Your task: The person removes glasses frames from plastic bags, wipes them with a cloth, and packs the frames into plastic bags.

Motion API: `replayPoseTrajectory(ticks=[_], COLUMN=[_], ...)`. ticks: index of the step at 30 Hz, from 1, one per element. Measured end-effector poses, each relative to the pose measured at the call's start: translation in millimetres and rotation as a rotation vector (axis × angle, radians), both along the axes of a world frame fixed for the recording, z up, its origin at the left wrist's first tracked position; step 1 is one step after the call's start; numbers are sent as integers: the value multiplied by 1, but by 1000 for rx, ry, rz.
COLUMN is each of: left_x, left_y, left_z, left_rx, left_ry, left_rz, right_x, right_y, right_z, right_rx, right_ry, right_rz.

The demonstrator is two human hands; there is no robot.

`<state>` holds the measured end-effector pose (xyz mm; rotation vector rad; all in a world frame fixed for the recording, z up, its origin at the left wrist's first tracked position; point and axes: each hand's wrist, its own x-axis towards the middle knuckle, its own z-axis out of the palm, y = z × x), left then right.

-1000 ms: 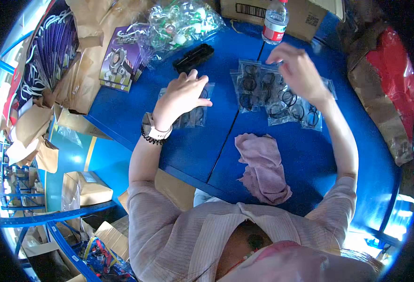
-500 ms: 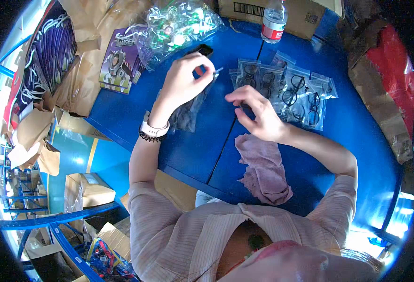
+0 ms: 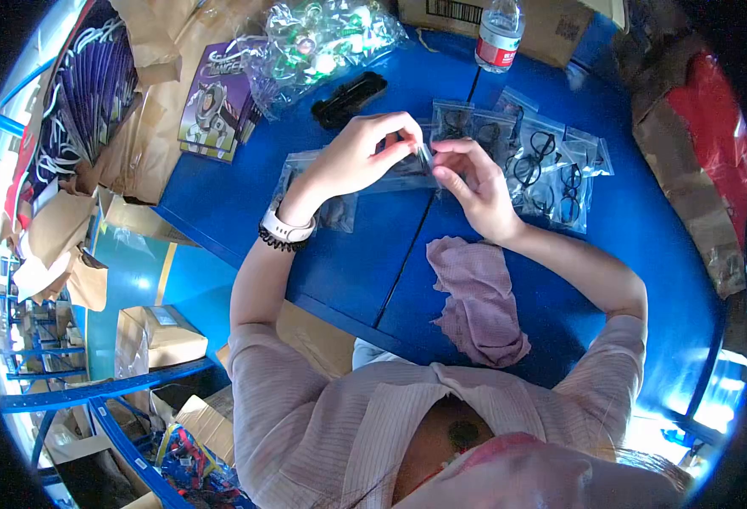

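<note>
My left hand (image 3: 372, 157), with a white watch on its wrist, pinches a small, narrow, dark and shiny thing (image 3: 425, 159) whose kind I cannot make out. Fingertips of my right hand (image 3: 480, 188) meet it from the other side, thumb and forefinger closed on its edge. Just right of the hands lie several clear zip bags (image 3: 592, 153) with black-framed glasses (image 3: 528, 170) inside. Another clear bag (image 3: 336, 214), its contents dark, lies partly hidden under my left hand. Beyond that hand rests a long black object (image 3: 348, 99). A crumpled pink cloth (image 3: 478, 301) is nearest my body.
A water bottle (image 3: 499, 38) stands at the back before a cardboard box (image 3: 551, 34). Purple printed bags (image 3: 212, 110) and a plastic bag of green and white items (image 3: 323, 47) lie at the back left. Red material (image 3: 713, 119) sits in brown paper at the right.
My left hand has moved right and down with the small thing. My right hand has closed in to meet it. The long black object is now uncovered.
</note>
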<state>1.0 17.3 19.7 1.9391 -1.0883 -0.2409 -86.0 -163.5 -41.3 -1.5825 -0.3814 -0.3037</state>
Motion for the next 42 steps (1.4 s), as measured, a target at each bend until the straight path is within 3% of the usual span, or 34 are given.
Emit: replayPoseTrajectory(ticks=[4,10,14,20,24,35,39,42], left_x=[8,-12,-21,-27,-20,-16,-19,-22], left_y=[-6,-8,-5,-14,-14,-7,-6,-6], left_z=[-13,-6,-3,-9,-13,-4,0,-3], left_rx=[-130,-132,102,70,-111,-69,-56,-72], left_ry=[-471,-431,-283,-248,-185,-467,-408,-378], left_rz=[-54,92,-10,8,-97,7,-34,-77], right_x=[1,-2,0,-1,-4,-3,-5,-9], right_y=[-1,-1,-1,-1,1,-2,-4,-6], right_z=[-2,4,-4,-6,-5,-5,3,10], right_rx=[-16,49,82,55,20,61,-455,-601], right_ry=[8,51,-5,-41,-92,-77,-397,-509], right_rz=[-25,-9,-11,-12,-14,-13,-61,-132])
